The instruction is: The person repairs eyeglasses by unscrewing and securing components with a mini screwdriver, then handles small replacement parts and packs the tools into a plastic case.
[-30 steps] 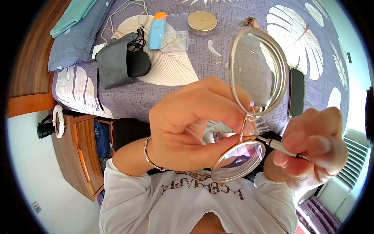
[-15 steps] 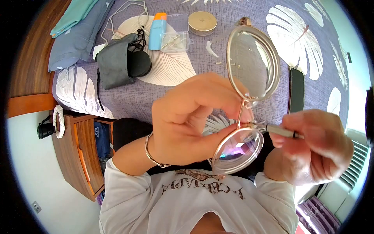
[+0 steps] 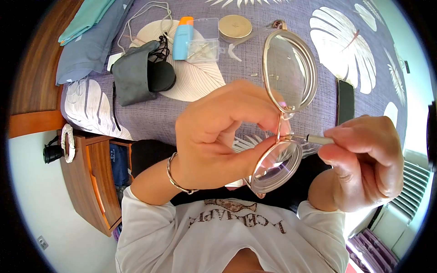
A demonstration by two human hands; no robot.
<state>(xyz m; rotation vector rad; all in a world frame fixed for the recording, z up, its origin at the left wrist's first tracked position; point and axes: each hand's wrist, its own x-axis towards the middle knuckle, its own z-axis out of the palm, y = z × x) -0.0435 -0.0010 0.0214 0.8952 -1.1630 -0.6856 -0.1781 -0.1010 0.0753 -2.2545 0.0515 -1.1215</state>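
A pair of round, thin-framed eyeglasses (image 3: pixel 314 59) is held up on edge, one lens above the other. My left hand (image 3: pixel 223 132) pinches them around the bridge with thumb and fingers, partly covering the frame. Between the fingertips of my right hand (image 3: pixel 364 164) is a small screwdriver (image 3: pixel 318 139) with a light handle and a dark collar. Its thin shaft points left, and the tip meets the frame near the nose pad by the lower lens. Whether it sits in a screw is too small to tell.
On the patterned bedspread (image 3: pixel 200 111) lie a grey pouch (image 3: pixel 132 75), a blue bottle with an orange cap (image 3: pixel 183 41), a clear plastic box (image 3: pixel 203 50), a round gold case (image 3: pixel 235 26) and a phone (image 3: pixel 346 102). A wooden drawer unit (image 3: pixel 77 182) stands at the left.
The glasses have shifted slightly left and turned a little. My right hand has moved left and up with the screwdriver, and its fingers now sit differently on the handle.
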